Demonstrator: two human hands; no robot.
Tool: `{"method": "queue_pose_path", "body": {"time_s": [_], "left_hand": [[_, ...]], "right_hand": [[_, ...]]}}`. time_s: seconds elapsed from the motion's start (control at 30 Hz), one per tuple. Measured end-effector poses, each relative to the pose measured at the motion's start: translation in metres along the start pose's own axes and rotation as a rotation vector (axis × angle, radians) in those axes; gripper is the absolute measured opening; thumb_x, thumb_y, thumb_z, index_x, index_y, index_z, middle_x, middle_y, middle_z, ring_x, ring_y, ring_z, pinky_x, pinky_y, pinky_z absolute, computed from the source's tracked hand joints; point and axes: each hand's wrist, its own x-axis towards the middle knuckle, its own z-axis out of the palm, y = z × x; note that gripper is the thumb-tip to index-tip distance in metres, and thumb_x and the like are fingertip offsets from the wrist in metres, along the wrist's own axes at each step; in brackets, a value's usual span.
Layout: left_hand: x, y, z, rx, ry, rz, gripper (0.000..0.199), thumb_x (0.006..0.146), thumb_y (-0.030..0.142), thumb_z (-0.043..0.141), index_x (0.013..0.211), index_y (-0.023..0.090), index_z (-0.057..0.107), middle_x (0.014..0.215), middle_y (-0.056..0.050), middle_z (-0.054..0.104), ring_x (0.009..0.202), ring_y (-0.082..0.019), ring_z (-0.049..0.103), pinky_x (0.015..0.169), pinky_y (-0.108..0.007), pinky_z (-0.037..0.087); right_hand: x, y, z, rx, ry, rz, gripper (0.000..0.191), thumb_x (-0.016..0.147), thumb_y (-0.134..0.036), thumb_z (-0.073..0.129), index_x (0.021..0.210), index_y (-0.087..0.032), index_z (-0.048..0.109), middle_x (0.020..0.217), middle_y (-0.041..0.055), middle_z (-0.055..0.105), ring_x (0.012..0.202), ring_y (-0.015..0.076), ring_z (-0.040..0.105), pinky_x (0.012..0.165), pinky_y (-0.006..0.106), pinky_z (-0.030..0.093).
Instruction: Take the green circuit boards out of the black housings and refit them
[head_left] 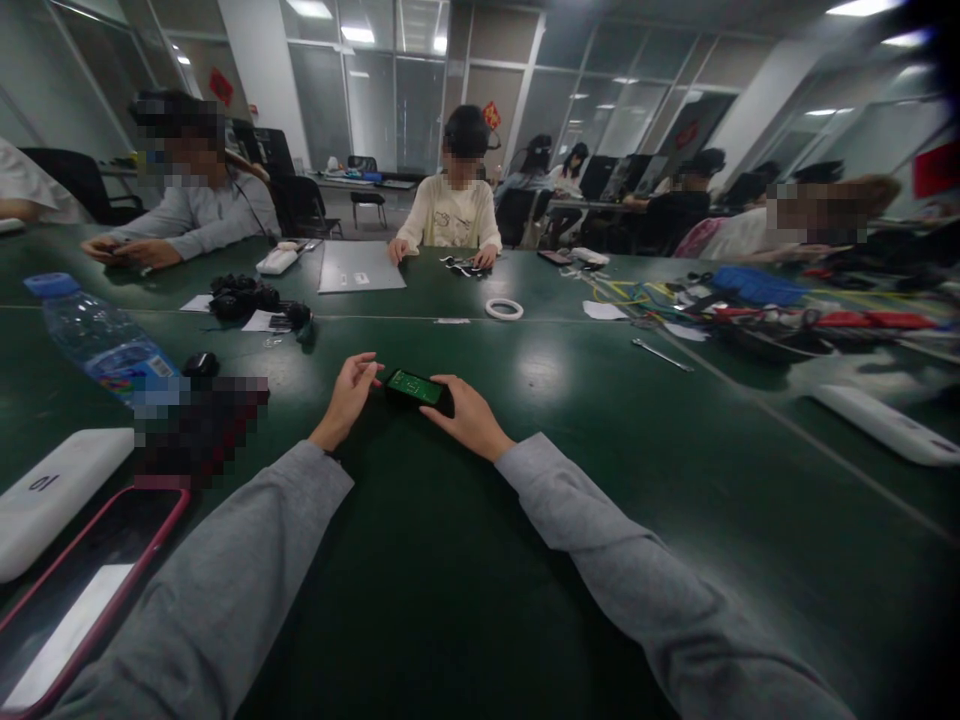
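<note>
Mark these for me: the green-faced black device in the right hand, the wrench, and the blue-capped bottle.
Green-faced black device [417, 387]: head view, middle of its green face.
Wrench [663, 356]: head view, middle of its shaft.
Blue-capped bottle [105, 335]: head view, clear wall of its body.

We see a dim room under white rectangular ceiling lights [358, 34], their pale glare pooling on the glossy dark-green tabletop [600, 440]. Edges stretch, the right side blackens, and the oblong white plastic case [885, 425] there seems slightly blurred.
</note>
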Motion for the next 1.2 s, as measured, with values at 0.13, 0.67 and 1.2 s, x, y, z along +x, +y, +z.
{"method": "queue_pose_path", "body": {"time_s": [0.13,0.67,1.2], "left_hand": [[-0.001,0.002,0.000,0.029,-0.028,0.001,0.035,0.088,0.037,0.051,0.117,0.018,0.051,0.109,-0.008,0.063,0.077,-0.013,0.058,0.067,-0.027,0.046],[0.003,-0.009,0.000,0.084,-0.119,0.051,0.034,0.084,0.041,0.055,0.109,0.017,0.059,0.104,-0.008,0.066,0.089,-0.018,0.062,0.083,-0.035,0.048],[-0.003,0.001,0.003,0.158,-0.169,0.090,0.036,0.078,0.041,0.064,0.106,0.018,0.063,0.109,-0.009,0.066,0.093,-0.020,0.063,0.085,-0.037,0.050]], "right_hand": [[0.000,0.003,0.001,0.008,-0.010,0.005,0.048,0.087,-0.041,0.061,0.126,-0.020,0.043,0.114,0.0107,0.055,0.105,0.0261,0.055,0.090,0.045,0.048],[0.000,0.002,0.002,0.008,-0.053,-0.039,0.056,0.088,-0.039,0.060,0.134,-0.018,0.036,0.119,0.0125,0.051,0.109,0.0269,0.052,0.094,0.047,0.046],[0.000,0.003,0.003,0.034,-0.054,-0.061,0.057,0.086,-0.032,0.061,0.135,-0.017,0.034,0.121,0.0135,0.050,0.111,0.0278,0.051,0.096,0.049,0.045]]}}
